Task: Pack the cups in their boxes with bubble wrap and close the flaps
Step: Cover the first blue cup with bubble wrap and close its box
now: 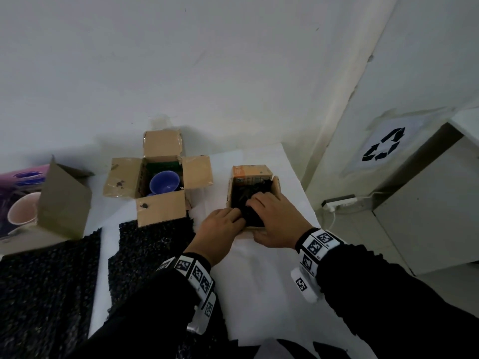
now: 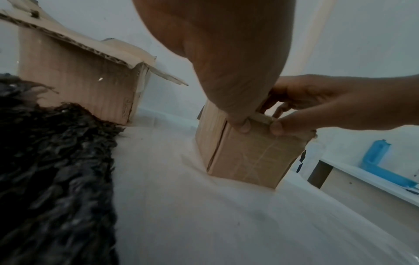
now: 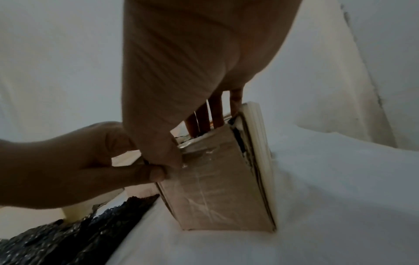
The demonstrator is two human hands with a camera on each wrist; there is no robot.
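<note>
Small box (image 1: 252,196), centre-right of frame on the tabletop (image 1: 272,281): light, soft card; hold it by its walls. Your left hand (image 1: 220,225) and right hand (image 1: 274,218) pinch its near rim, fingers tucking black bubble wrap (image 1: 243,195) inside. Fragile cup probably beneath. Count: three boxes, two visible cups, two loose sheets.

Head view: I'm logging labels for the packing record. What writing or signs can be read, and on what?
No words are legible.
Recycling arrows sign: a symbol, no text.
Orange flap of the small box: print too blurred.
Purple box: blue lettering, unreadable.
Wristbands: square code markers only.
</note>
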